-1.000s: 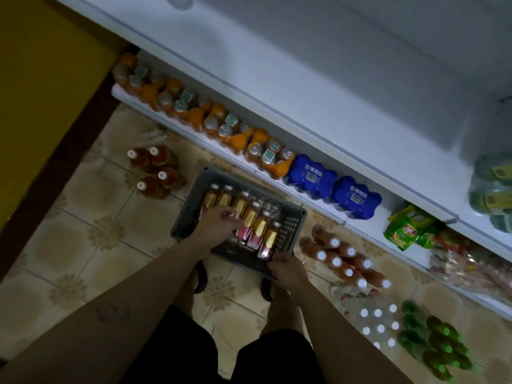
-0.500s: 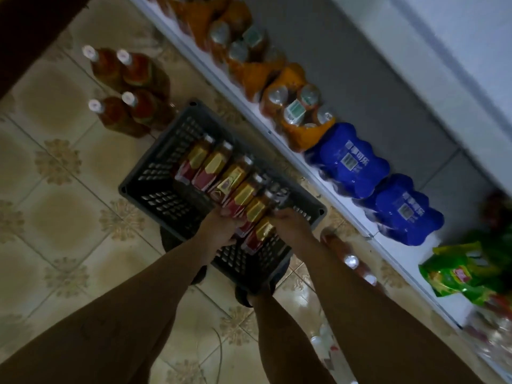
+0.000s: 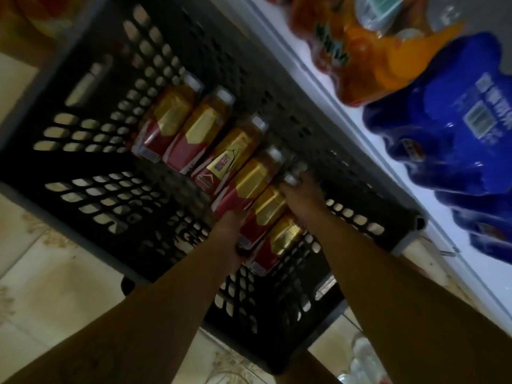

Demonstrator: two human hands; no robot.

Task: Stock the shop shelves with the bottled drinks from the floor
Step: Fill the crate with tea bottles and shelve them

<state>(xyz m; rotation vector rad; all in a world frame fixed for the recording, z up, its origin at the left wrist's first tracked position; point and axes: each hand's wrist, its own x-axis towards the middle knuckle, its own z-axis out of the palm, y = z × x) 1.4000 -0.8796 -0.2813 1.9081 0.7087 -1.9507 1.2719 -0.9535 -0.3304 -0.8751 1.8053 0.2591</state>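
A dark perforated plastic crate (image 3: 116,151) stands on the tiled floor and holds a row of several bottles (image 3: 219,151) with red and gold labels, lying side by side. My left hand (image 3: 230,234) grips the base end of one of the nearer bottles. My right hand (image 3: 302,198) grips the neck end of the bottles at the near end of the row, fingers curled around a white cap. The white bottom shelf (image 3: 293,51) runs along the crate's far side.
On the shelf lie shrink-wrapped orange drink packs (image 3: 368,51) and blue packs (image 3: 454,120). Clear bottles with white caps (image 3: 363,356) stand on the floor at the lower right. Patterned floor tiles (image 3: 41,286) lie left of the crate.
My head has dropped much closer to the crate, which now fills the view. Both hands have reached deeper in and closed around the nearest bottles.
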